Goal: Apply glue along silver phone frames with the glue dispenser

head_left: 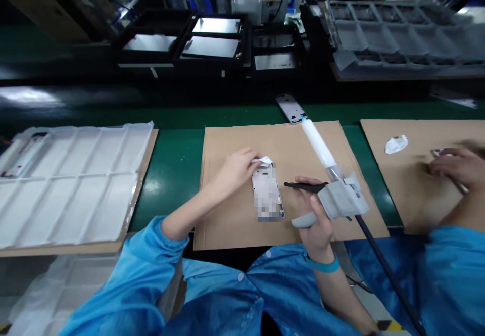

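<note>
From over here I've got the left hand pinched on a crumpled white wipe at the far end of a flat, pale phone frame lying on brown cardboard, right hand curled round a grey gun with smooth white barrel, slim black tweezers in its fingers

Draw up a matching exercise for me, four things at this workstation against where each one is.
1. Small white cloth-like piece
2. Grey gun-shaped tool with a long white tube
3. Flat white gridded plastic tray
4. Silver rectangular phone part with the blurred surface

A. Left of the middle brown cardboard sheet
B. Flat on that sheet, between the two hands
C. In the fingers of the left hand
D. In the right hand

Pairs: 1-C; 2-D; 3-A; 4-B.
</note>
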`<state>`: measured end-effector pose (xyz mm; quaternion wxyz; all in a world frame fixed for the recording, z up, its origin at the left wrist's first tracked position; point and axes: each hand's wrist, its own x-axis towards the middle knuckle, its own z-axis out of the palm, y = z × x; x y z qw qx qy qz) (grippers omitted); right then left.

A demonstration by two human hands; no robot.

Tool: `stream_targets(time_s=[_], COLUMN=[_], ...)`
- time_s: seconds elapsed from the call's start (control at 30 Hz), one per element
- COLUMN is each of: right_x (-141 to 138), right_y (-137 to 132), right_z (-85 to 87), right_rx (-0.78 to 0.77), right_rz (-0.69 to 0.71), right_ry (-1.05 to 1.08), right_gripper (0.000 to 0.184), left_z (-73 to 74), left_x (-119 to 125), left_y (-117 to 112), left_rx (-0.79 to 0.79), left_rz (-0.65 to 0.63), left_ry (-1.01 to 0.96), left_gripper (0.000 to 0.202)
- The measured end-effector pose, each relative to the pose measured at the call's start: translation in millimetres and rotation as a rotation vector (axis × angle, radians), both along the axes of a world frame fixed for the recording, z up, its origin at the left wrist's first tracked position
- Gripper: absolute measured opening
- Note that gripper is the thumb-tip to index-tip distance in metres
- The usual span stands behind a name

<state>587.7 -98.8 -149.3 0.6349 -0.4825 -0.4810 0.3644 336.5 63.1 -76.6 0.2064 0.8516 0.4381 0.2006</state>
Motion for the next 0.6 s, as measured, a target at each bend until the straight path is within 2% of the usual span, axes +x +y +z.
stream_targets(time_s=[0.07,0.13,0.27,0.37,0.6], right_x=[-30.9,-60.0,-101.4,-111.3,-107.1], right_y=[0.6,2.6,7.3,6.8,6.3], right_z=[3.8,5.0,1.9,1.9,17.6], right_rx=[-0.010,-0.019,-0.051,-0.094,-0.159], right_rz=[0.002,-0.013,-0.116,-0.157,-0.180], right_ry=[0.055,0.139,0.325,0.407,0.519], right_gripper=[0.048,0.050,0.042,0.045,0.044], left_z=[-3.0,-8.4,-14.3,-10.3,6.6], left_x=[20.6,31.2,31.6,28.4,27.9], left_y=[-0.3,2.5,7.3,5.7,-5.9], left_rx=[-0.044,-0.062,-0.033,-0.027,-0.020], left_rz=[-0.029,-0.008,0.051,0.050,0.035], left_ry=[0.052,0.094,0.163,0.229,0.349], left_gripper=[0.017,0.013,0.017,0.020,0.022])
